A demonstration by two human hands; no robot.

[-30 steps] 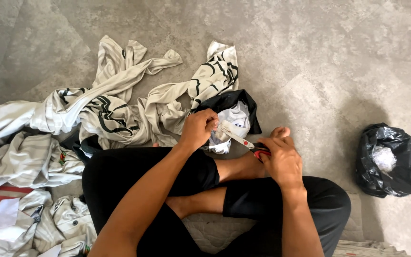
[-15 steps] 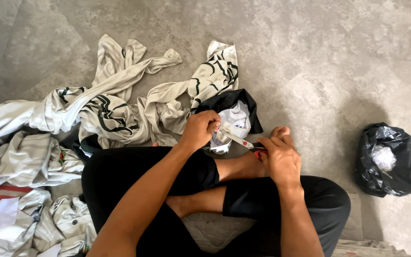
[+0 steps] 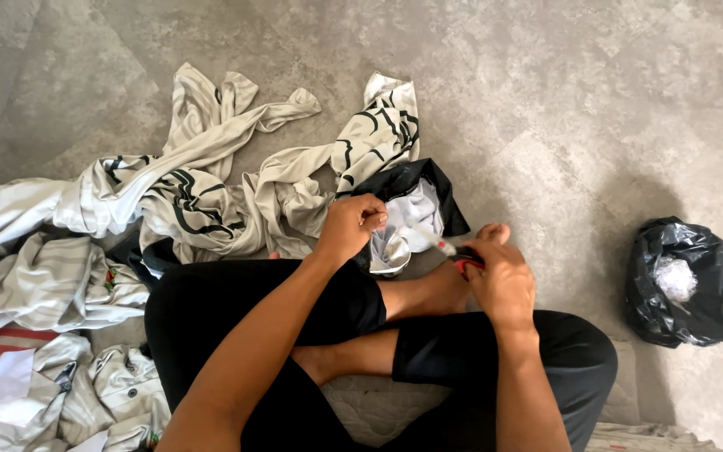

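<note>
Little had moved since the earlier frames: both hands had stayed at the same spot above the crossed legs, the left hand's grip on the cloth barely shifted. The person sat cross-legged on the floor [image 3: 596, 100] in black shorts, one bare foot showing between the hands.

The right hand [image 3: 502, 280] was closed around the red handles of a pair of scissors [image 3: 453, 251], its fingers curled shut on them, and the pale blades pointed up and left toward the cloth. The left hand [image 3: 349, 226] pinched an edge of the black and white garment [image 3: 412, 213], its fingers closed on the fabric. That garment lay bunched on the floor just past the shins, touching the left hand, with the scissor tips at its lower edge.

To the left of the knees lay a heap of pale striped garments [image 3: 52, 285], and a white sheet of paper [image 3: 6, 385] rested beside them at the lower left corner. Farther out, cream garments with black markings [image 3: 211, 192] sprawled across the grey floor, one sleeve reaching up toward the top of the view. Well apart to the right sat a black plastic bag [image 3: 684, 285] with something white crumpled inside its open mouth.
</note>
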